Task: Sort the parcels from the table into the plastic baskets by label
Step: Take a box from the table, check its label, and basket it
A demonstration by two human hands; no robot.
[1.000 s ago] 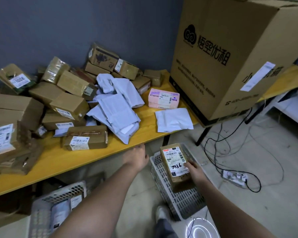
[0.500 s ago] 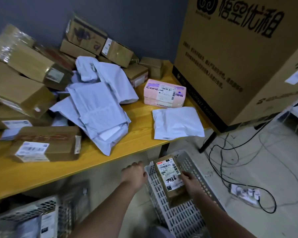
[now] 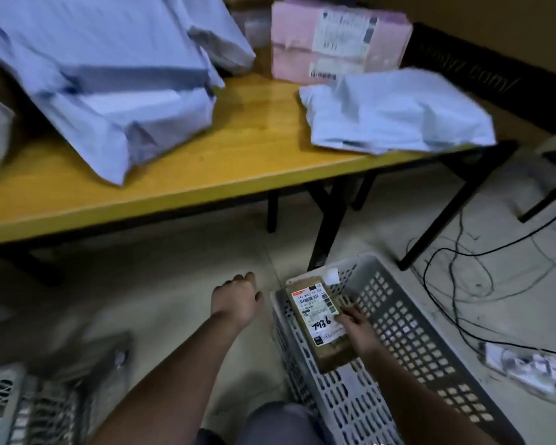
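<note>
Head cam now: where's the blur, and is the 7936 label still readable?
Head view: heavy motion blur on the grey mailers, pink box and left basket; the brown parcel in the right hand is sharp, 7936 legible; dim, uneven lighting; wide-angle bending at the table edge.

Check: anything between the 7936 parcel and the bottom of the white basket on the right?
Nothing visible. The right hand holds the brown parcel low inside the white basket; the mesh floor showing around it is bare. The left hand hangs outside the basket's left wall.
</note>
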